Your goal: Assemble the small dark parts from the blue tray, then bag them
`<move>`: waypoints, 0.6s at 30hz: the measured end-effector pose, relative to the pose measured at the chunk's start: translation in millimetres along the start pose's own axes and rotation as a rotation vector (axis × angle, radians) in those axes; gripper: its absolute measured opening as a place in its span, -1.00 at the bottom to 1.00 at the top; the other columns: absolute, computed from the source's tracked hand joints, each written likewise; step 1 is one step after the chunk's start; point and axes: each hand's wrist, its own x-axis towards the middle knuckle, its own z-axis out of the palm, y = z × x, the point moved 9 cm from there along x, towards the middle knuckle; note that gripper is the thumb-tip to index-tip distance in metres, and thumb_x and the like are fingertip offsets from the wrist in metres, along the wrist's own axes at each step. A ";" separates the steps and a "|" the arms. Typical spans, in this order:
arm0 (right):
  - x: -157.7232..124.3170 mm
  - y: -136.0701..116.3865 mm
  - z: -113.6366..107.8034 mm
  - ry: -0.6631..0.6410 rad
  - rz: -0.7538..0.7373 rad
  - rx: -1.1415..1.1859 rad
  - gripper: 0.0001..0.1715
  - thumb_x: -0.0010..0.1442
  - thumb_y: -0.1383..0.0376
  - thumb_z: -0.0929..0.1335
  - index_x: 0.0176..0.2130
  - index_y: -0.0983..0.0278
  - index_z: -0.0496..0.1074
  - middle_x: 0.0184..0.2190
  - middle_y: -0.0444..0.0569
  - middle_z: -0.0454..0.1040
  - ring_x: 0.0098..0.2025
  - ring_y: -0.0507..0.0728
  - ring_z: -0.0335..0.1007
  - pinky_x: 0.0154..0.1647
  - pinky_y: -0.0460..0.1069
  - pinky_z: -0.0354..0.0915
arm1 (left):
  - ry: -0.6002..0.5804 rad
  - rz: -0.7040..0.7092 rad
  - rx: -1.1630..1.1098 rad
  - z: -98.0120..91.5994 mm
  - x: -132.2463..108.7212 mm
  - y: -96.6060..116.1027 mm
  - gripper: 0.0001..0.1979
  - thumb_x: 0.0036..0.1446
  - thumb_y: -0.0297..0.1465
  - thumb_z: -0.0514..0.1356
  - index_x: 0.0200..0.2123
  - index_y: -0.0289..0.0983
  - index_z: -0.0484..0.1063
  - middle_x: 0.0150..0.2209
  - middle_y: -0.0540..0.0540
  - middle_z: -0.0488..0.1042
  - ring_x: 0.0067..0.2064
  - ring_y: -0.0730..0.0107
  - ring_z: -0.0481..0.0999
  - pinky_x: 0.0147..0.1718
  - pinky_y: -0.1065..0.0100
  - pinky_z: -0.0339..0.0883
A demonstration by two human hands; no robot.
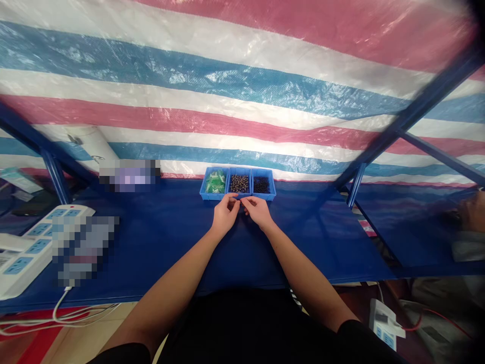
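Both hands meet just in front of three small blue bins. My left hand (226,213) has thumb and fingers pinched together, and whatever is between them is too small to make out. Its fingertips almost touch those of my right hand (259,211), which is pinched in the same way. The left bin (203,196) holds green plastic-looking pieces (215,182). Small brass-and-dark metal parts (239,183) fill the middle bin, partly hidden by my left fingers. Small black parts (261,185) lie in the right bin (273,191).
The bins stand at the back of a blue tabletop (162,242), before a striped plastic sheet (235,96). A white power strip (38,242) and a blurred-out object (87,247) lie at left. Blue frame posts (356,184) rise at both sides. Another person's hand (473,210) shows far right.
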 end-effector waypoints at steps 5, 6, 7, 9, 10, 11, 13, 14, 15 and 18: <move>0.4 0.5 -3.0 0.039 0.034 0.066 -0.67 0.07 0.11 0.39 -0.33 0.33 0.54 -0.47 -0.05 0.49 -0.50 0.01 0.32 -0.52 -0.11 0.29 | -0.018 0.036 -0.064 3.5 0.0 1.8 -0.71 0.13 -0.32 0.20 -0.05 -0.20 0.36 -0.29 -0.01 0.51 -0.31 0.42 0.53 -0.31 0.38 0.40; 0.6 1.1 -2.7 0.036 0.041 0.078 -0.67 0.07 0.10 0.39 -0.33 0.32 0.54 -0.46 -0.04 0.50 -0.50 0.01 0.32 -0.52 -0.11 0.29 | -0.016 0.042 -0.066 3.8 0.1 1.7 -0.71 0.12 -0.33 0.20 -0.05 -0.20 0.37 -0.28 -0.02 0.51 -0.32 0.42 0.52 -0.31 0.38 0.41; 0.8 1.6 -2.3 0.031 0.047 0.086 -0.67 0.06 0.10 0.40 -0.34 0.32 0.54 -0.46 -0.03 0.51 -0.50 0.01 0.32 -0.52 -0.10 0.29 | -0.013 0.045 -0.065 4.0 0.1 1.5 -0.71 0.12 -0.33 0.20 -0.06 -0.20 0.37 -0.28 -0.02 0.51 -0.32 0.42 0.52 -0.32 0.38 0.41; 1.1 2.4 -2.1 0.025 0.055 0.089 -0.66 0.05 0.09 0.40 -0.34 0.32 0.54 -0.45 -0.03 0.52 -0.50 0.02 0.33 -0.52 -0.10 0.29 | -0.005 0.049 -0.062 4.0 0.1 0.8 -0.70 0.11 -0.33 0.21 -0.06 -0.20 0.37 -0.27 -0.04 0.52 -0.33 0.42 0.52 -0.32 0.38 0.41; 1.2 2.5 -2.3 0.026 0.056 0.086 -0.66 0.05 0.08 0.40 -0.34 0.32 0.54 -0.45 -0.03 0.52 -0.50 0.02 0.33 -0.51 -0.09 0.29 | 0.002 0.052 -0.062 3.6 0.1 0.6 -0.70 0.11 -0.33 0.22 -0.06 -0.20 0.38 -0.26 -0.04 0.52 -0.33 0.42 0.52 -0.32 0.37 0.42; 1.2 2.6 -2.4 0.026 0.056 0.084 -0.65 0.05 0.08 0.40 -0.34 0.32 0.54 -0.45 -0.03 0.52 -0.50 0.02 0.33 -0.51 -0.09 0.30 | 0.010 0.055 -0.062 2.9 0.0 0.5 -0.70 0.11 -0.33 0.22 -0.07 -0.20 0.38 -0.25 -0.05 0.52 -0.33 0.42 0.52 -0.32 0.37 0.42; 1.2 2.3 -2.3 0.023 0.052 0.080 -0.64 0.04 0.06 0.40 -0.34 0.31 0.54 -0.45 -0.03 0.52 -0.50 0.02 0.33 -0.50 -0.09 0.30 | 0.030 0.061 -0.061 1.0 -0.1 0.6 -0.71 0.11 -0.33 0.22 -0.07 -0.21 0.38 -0.25 -0.05 0.53 -0.32 0.42 0.53 -0.31 0.36 0.42; 1.2 2.1 -2.3 0.022 0.049 0.080 -0.64 0.05 0.06 0.40 -0.33 0.31 0.53 -0.45 -0.04 0.52 -0.50 0.02 0.33 -0.50 -0.08 0.30 | 0.038 0.063 -0.059 0.2 -0.1 0.8 -0.71 0.11 -0.33 0.22 -0.08 -0.21 0.39 -0.25 -0.05 0.53 -0.32 0.42 0.53 -0.31 0.36 0.42; 1.2 1.6 -2.3 0.022 0.044 0.078 -0.63 0.05 0.05 0.40 -0.32 0.31 0.53 -0.45 -0.04 0.52 -0.50 0.02 0.33 -0.51 -0.09 0.31 | 0.043 0.063 -0.058 -0.5 -0.2 0.9 -0.71 0.11 -0.32 0.22 -0.08 -0.21 0.39 -0.26 -0.05 0.53 -0.32 0.42 0.53 -0.31 0.36 0.42; 1.0 -1.1 -2.3 0.018 0.018 0.051 -0.62 0.07 0.03 0.39 -0.29 0.29 0.51 -0.44 -0.05 0.51 -0.49 0.03 0.35 -0.52 -0.09 0.30 | 0.053 0.059 -0.051 -1.9 -0.3 1.2 -0.72 0.13 -0.32 0.21 -0.07 -0.21 0.39 -0.27 -0.04 0.54 -0.33 0.42 0.52 -0.31 0.37 0.42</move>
